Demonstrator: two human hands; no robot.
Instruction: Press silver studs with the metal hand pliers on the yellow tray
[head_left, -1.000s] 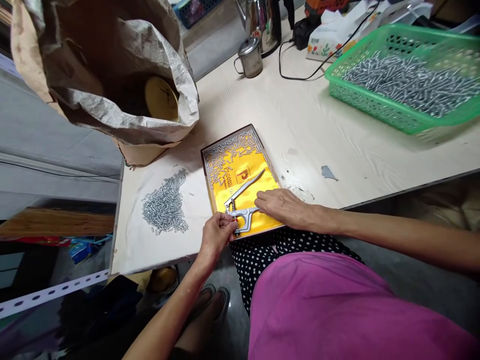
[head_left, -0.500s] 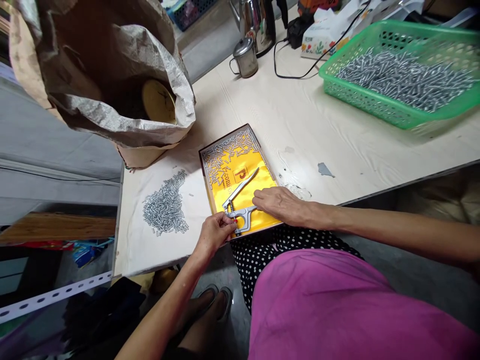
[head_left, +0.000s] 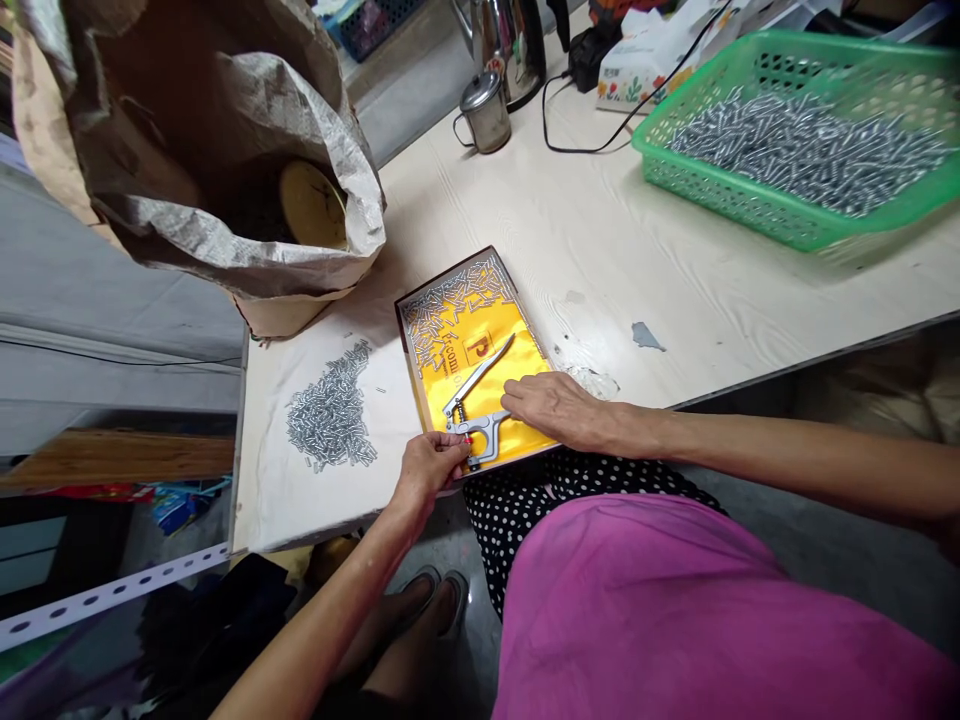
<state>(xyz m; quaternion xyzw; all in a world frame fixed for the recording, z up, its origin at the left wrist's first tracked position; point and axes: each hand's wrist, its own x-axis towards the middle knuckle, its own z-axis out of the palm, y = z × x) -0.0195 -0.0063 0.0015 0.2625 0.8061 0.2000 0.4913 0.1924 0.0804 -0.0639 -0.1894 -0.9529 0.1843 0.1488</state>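
Grey hand pliers (head_left: 486,428), of the snap-fastener kind with a spring and a red part at the jaw, lie over a shallow box (head_left: 418,385) lined with yellow printed cloth (head_left: 525,345). My right hand (head_left: 551,408) is closed round the end of the lower handle. The long upper handle stands apart, untouched. At the jaw, my left hand (head_left: 429,465) has its thumb and fingers pinched together; whatever they hold is too small to make out. Many small metal pins (head_left: 427,325) lie in the far end of the box.
Left of the box is a pile of metal pins (head_left: 326,415) on the table. Behind it stands a large open paper sack (head_left: 300,310). A green basket (head_left: 735,205) of metal pieces sits at right, with a metal cup (head_left: 486,118) and kettle (head_left: 517,50) at the back.
My left fingers have shifted very slightly at the plier jaw, where the red part shows more. My right hand keeps its hold on the handle. The view has moved a little.
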